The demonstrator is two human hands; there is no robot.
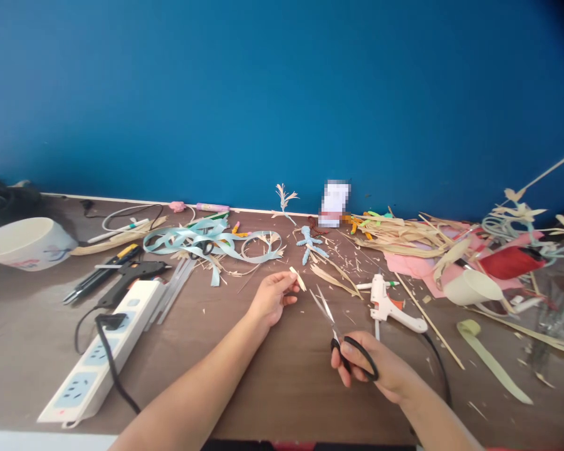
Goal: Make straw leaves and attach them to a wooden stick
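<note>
Between the thumb and fingers of my left hand [273, 297] is a short pale strip of dried husk [298, 279], its pointed end toward the right. My right hand [364, 363] has its fingers through the black handles of a pair of scissors [331, 316]. The blades are spread, pointing up and left, a little apart from the strip. Beyond both hands lies a blue wrapped figure [306, 244] with several limbs. A longer husk piece [333, 280] rests just past the scissor tips.
A white glue gun [390, 305] lies to the right, near dried husks [395, 241] and a green ribbon roll [491, 360]. On the left are a power strip [106, 354], a black glue gun [132, 280], a light-blue ribbon [183, 239] and a white bowl [26, 244]. Husk scraps litter the table.
</note>
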